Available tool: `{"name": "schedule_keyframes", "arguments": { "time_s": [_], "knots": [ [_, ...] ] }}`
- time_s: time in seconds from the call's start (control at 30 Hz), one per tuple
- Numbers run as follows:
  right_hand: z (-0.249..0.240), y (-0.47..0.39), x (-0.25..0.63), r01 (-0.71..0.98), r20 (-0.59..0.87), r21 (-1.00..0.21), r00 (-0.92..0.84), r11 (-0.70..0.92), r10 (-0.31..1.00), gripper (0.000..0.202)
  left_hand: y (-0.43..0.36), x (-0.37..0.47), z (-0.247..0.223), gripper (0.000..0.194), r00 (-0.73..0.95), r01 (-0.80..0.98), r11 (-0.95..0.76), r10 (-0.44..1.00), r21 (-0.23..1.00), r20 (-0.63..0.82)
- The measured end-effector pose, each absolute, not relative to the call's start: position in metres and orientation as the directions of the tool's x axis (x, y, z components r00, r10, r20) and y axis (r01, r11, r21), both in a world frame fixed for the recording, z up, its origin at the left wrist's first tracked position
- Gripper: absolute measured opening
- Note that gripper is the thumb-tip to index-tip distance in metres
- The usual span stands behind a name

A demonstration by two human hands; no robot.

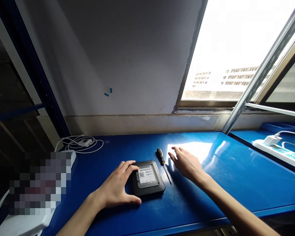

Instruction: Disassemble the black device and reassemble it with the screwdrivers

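Left hand clasps the square black plastic box, likely light, stiff; grip opposite edges. Right hand looks loosely open.

From my head, the one view looks forward and down past my fingers onto the worktop, near enough to include both forearms, wide enough for the wall beyond my fingers and the window farther right.

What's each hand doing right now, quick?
Left hand: closed on the black, rounded-square case with a white label.
Right hand: partly open, beside the black-and-yellow screwdriver, not touching it; anything tiny held can't be told.
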State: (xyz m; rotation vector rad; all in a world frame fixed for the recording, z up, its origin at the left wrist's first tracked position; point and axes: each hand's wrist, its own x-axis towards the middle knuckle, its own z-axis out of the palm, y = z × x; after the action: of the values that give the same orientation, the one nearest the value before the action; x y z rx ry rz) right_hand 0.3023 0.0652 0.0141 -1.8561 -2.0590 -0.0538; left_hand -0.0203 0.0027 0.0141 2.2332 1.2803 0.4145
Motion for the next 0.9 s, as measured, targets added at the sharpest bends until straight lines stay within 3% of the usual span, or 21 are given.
{"name": "schedule_keyframes", "arguments": {
  "time_s": [0.2, 0.43, 0.6, 0.77, 0.9],
  "knots": [
    [0.009, 0.024, 0.352, 0.994, 0.250, -0.076, -0.056, 0.077, 0.967, 0.033, 0.001, -0.020, 0.013, 0.090, 0.519, 0.695, -0.449, 0.854, 0.562, 0.041],
    [0.000, 0.016, 0.365, 0.994, 0.222, -0.084, -0.051, 0.071, 0.974, 0.028, 0.000, -0.021, 0.012, 0.086, 0.518, 0.664, -0.471, 0.850, 0.581, 0.097],
    [0.032, 0.017, 0.381, 0.993, 0.277, -0.086, -0.060, 0.086, 0.959, 0.039, 0.001, -0.021, 0.012, 0.087, 0.533, 0.661, -0.496, 0.839, 0.563, 0.113],
    [0.078, 0.004, 0.383, 0.852, 0.275, -0.293, -0.360, 0.434, 0.892, 0.046, 0.001, -0.022, 0.009, 0.078, 0.542, 0.631, -0.519, 0.827, 0.577, 0.151],
    [0.093, -0.005, 0.371, 0.800, 0.210, -0.262, -0.498, 0.539, 0.841, 0.042, -0.001, -0.023, 0.011, 0.075, 0.558, 0.637, -0.533, 0.817, 0.556, 0.145]
  ]
}}
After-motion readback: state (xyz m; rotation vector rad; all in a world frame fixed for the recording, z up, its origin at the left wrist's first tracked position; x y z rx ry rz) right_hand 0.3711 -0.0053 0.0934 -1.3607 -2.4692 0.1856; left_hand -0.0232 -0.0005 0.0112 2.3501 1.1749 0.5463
